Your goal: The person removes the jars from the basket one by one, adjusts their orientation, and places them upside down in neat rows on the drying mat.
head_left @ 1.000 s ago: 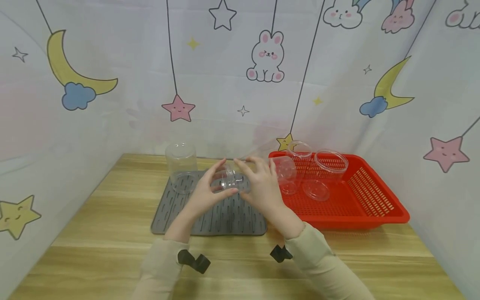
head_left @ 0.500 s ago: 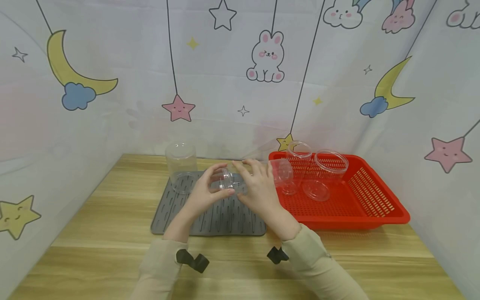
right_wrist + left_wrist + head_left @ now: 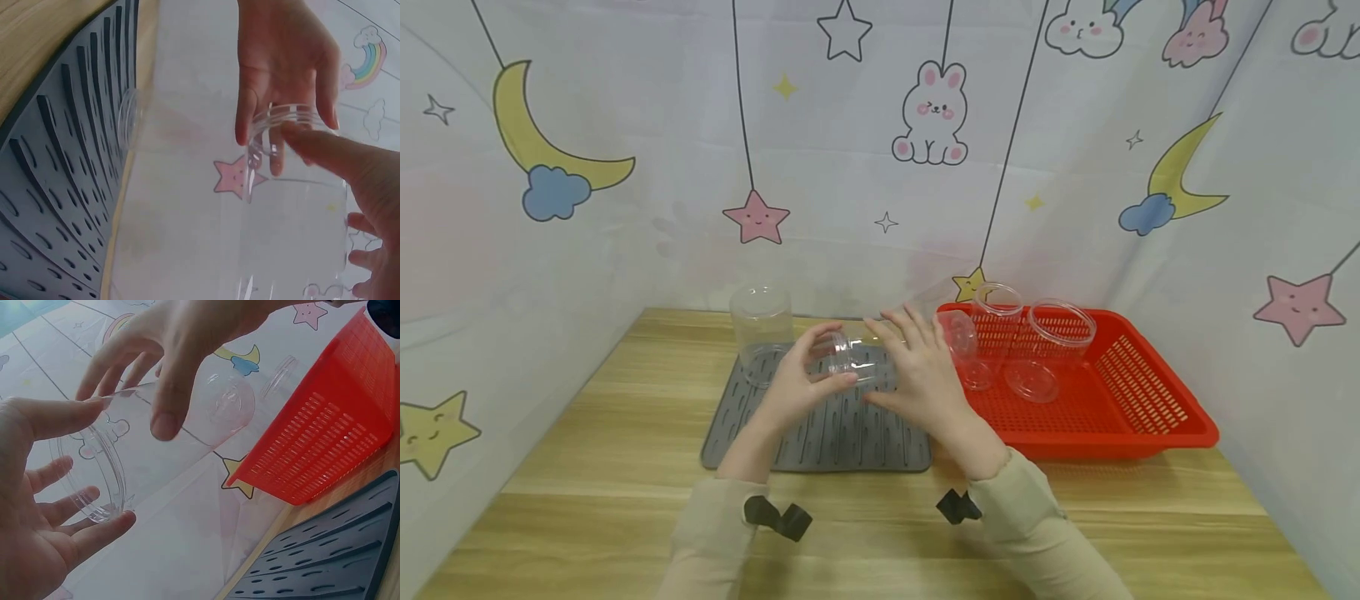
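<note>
A clear plastic jar [image 3: 867,354] is held sideways above the grey mat [image 3: 850,442], its ridged end toward the left. My left hand [image 3: 797,379] holds that ridged end with thumb and fingers around it. Whether a lid sits there or only a threaded rim, I cannot tell. My right hand [image 3: 928,379] grips the body of the jar, fingers over the top and thumb on the near side. In the left wrist view the jar [image 3: 144,465] tilts, its base up and to the right. Another clear jar [image 3: 762,321] stands upright at the mat's back left.
A red perforated basket [image 3: 1097,446] stands right of the mat, with a tall clear jar [image 3: 997,321] and a wide clear jar [image 3: 1062,342] upright in it. The wooden table [image 3: 580,467] meets a printed cloth backdrop [image 3: 662,167] behind and at the sides.
My left hand and the ridged end of the jar have shifted a little to the left. The right hand's fingers have spread on the jar body. The basket and standing jars have not moved.
</note>
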### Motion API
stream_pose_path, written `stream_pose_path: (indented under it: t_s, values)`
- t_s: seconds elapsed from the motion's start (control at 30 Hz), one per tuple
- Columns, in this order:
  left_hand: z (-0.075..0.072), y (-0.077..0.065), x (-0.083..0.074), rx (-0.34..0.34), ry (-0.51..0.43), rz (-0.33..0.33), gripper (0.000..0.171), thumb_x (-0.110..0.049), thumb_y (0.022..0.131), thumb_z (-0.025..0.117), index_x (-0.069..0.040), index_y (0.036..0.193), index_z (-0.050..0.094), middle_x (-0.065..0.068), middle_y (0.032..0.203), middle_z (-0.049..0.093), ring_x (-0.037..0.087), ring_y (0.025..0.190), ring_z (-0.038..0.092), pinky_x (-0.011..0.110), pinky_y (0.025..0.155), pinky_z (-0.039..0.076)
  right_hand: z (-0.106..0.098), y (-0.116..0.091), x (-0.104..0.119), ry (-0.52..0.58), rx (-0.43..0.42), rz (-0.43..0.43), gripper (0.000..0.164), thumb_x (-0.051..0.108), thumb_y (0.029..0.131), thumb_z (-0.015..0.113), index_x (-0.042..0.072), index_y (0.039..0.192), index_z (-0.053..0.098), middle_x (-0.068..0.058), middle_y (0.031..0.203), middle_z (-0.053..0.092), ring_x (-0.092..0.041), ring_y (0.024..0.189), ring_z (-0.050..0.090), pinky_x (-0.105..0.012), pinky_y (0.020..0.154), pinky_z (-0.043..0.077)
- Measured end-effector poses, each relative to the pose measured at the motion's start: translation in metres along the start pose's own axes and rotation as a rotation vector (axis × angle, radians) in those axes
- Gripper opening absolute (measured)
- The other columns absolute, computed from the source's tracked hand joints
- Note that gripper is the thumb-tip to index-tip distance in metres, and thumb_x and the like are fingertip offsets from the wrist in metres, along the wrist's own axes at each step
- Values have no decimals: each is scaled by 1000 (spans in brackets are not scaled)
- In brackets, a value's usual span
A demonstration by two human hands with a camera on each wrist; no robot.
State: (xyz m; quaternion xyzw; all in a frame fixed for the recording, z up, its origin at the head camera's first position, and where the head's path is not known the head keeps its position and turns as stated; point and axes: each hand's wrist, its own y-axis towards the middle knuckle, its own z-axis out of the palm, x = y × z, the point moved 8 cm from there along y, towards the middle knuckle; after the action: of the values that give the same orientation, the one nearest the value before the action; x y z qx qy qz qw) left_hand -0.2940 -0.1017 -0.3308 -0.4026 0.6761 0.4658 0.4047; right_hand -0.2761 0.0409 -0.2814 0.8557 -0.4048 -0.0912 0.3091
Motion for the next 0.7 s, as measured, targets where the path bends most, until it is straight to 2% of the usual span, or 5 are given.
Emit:
stream_pose_path:
  t_s: [0.17,0.27,0.5,0.53,0.7]
  values:
    - [-11,-1,1,-31,-8,2,72,-6,86,71,-6,148,33,20,152,33,45,139,34,59,104,42,-14,-1,-9,83,-128,-2,96,40,60,93,11,140,49,-14,144,48,-40,142,32,-66,115,21]
    - [-17,0,3,-48,-31,5,72,-5,86,71,-7,147,34,17,154,33,42,140,34,58,106,41,-21,-3,-20,178,-232,52,90,35,64,91,7,139,49,-16,144,49,-41,143,30,-65,116,19]
    - [-25,-1,2,-74,-103,-3,72,-2,85,71,-9,146,35,12,151,37,34,139,38,51,104,45,-26,-12,-57,503,-411,317,77,31,81,77,4,144,41,-15,150,42,-33,145,29,-58,117,25]
    - [-26,-1,2,-76,-110,-1,72,-2,85,71,-9,146,34,12,151,37,33,139,38,51,104,45,-25,-14,-62,551,-426,363,78,22,80,77,5,145,40,-14,151,41,-32,144,30,-57,117,26]
    - [-27,-2,3,-86,-140,9,70,1,86,69,-6,146,33,12,151,36,32,139,37,53,106,43,-15,-21,-80,809,-464,559,78,18,85,70,6,151,29,-10,156,33,-29,146,26,-56,120,21]
